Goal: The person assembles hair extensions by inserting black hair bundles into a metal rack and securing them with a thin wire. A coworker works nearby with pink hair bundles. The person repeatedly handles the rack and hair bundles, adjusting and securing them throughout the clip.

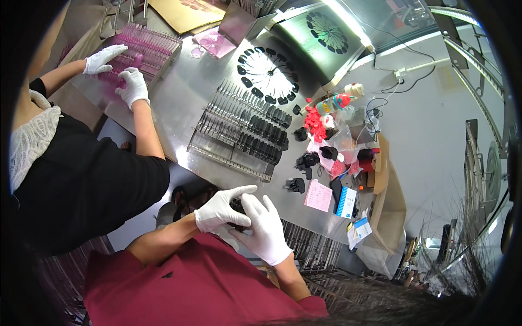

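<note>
Close to my body, in front of the maroon shirt, both of my white-gloved hands meet around a small black piece (237, 206). My left hand (222, 209) curls its fingers against it from the left, with one finger stretched to the right. My right hand (266, 230) cups it from the other side, fingers bent and partly apart. The gloves cover most of the piece, so its kind cannot be made out. Beyond my hands, a metal rack (234, 157) on the table carries several rows of black parts on thin rods.
Black parts lie in a ring under a bright lamp (267, 75). Red pieces (314, 124), a bottle (333, 103), a pink paper (318, 195) and a blue-white booklet (346, 202) are at the right. To my left a co-worker's gloved hands (133, 88) work over a pink rack (147, 46).
</note>
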Motion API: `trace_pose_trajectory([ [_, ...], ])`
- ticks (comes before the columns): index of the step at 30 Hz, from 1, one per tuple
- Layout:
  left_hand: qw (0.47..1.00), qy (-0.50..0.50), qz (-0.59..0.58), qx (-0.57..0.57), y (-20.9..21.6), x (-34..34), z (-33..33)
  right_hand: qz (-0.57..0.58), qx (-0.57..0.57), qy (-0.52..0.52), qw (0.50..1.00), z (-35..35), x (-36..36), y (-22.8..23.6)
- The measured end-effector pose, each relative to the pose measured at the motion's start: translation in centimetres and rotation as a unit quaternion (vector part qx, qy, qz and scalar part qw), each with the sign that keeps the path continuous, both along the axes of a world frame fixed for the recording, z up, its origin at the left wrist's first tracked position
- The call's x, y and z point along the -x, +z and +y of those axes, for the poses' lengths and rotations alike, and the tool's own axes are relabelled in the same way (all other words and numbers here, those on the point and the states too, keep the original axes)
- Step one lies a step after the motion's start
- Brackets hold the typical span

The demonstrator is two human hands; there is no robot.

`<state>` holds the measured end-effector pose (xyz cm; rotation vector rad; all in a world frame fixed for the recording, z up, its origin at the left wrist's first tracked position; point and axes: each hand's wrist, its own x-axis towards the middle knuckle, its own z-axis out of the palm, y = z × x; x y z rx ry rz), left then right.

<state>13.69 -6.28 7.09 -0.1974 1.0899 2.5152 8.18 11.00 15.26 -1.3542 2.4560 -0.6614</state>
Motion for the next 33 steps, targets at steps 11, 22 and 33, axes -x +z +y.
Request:
trace_pose_trajectory([
  [11,0.994,0.038,-0.098,-0.021,-2.3,-0.8,-1.4,-0.026,0.126,0.021,0.991,-1.9,1.0,-4.7],
  [22,0.901,0.106,0.062,0.417,-5.2,1.5,1.8,-0.613,0.476,-0.166,0.609,2.9,3.1,-12.8],
  [33,0.961,0.099,-0.167,0.199,-7.1,-4.2,0.0,-0.569,0.403,-0.165,0.697,-8.5,8.7,-15.8],
])
